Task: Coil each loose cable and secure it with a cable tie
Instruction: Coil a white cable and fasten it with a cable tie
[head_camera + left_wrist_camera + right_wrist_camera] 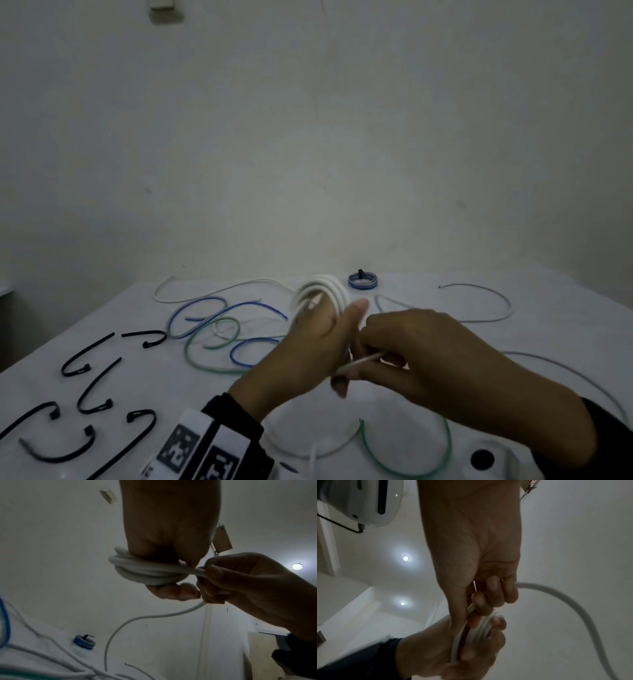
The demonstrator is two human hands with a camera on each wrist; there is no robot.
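My left hand [344,346] grips a white cable coil [322,291] of several turns, held up above the table's middle. In the left wrist view the coil [140,572] wraps round the curled fingers. My right hand [376,351] is right beside it and pinches the same white cable's free strand [363,361] where it leaves the coil. From the right hand [488,599] the loose tail [573,601] curves away and drops to the table [137,618]. Several black cable ties [89,363] lie open at the table's front left.
A blue coil [363,281], bound with a black tie, sits at the back of the white table [102,308]. Loose blue [202,305], green [191,346] and white [212,293] cables sprawl left of centre. A grey cable [493,301] loops on the right and a green one [445,445] lies near the front.
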